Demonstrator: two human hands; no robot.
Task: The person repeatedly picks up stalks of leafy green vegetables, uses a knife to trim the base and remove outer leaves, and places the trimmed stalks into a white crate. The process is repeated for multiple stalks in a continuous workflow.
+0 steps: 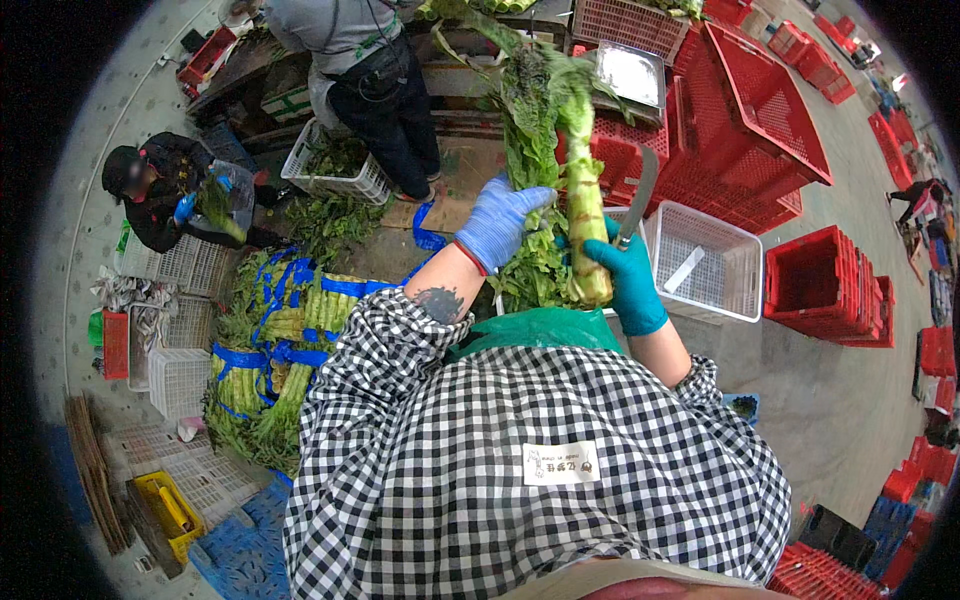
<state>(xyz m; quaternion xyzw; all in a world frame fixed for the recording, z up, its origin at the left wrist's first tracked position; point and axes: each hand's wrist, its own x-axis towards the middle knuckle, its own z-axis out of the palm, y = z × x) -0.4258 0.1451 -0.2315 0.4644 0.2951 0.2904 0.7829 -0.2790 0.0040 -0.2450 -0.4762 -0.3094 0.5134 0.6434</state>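
A thick celtuce stem (589,217) stands before my chest, its leafy top pointing away and partly blurred. My right hand (634,281), in a teal glove, holds a knife (641,191) with its blade pointing away; the same hand's thumb rests against the lower stem. Wearing a blue glove with a red cuff, my left hand (499,223) is closed around long celtuce leaves (529,127) left of the stem. Its fingertips are hidden by the leaves. More loose leaves (529,270) lie below, against a green plastic apron (540,330).
Taped celtuce bundles (300,315) are piled on the left. A white crate (709,259) and stacked red crates (750,112) stand at right, near a metal-topped scale (631,75). One person (375,82) stands ahead; another (172,187) sits at left holding a leafy stem.
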